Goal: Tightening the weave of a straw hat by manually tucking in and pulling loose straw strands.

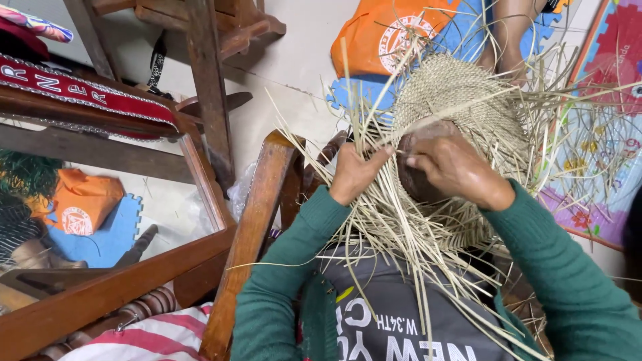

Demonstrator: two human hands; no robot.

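We have both hands on a half-woven straw hat [461,93] held over our lap, its domed crown pointing to the far side and a fan of loose straw strands [401,234] spilling toward us over our grey shirt. Our left hand [354,175] sits at the near left edge of the weave, its fingers [378,155] pinched shut on a few strands. Our right hand [455,167] lies just beside it, resting on the dark rounded block [418,180] that fills the hat, fingers [418,160] curled closed on thin strands where the weave ends. The fingertips of the two hands are nearly touching. Both sleeves are green.

To the left, near our left arm, stands a wooden chair arm [257,220], and farther left a wooden frame with a glass pane [100,200] that mirrors an orange bag. A red embroidered band [80,90] lies on its top. On the floor at the far side lie an orange bag [381,33] on a blue foam mat [354,93], and at the right a colourful play mat [602,134].
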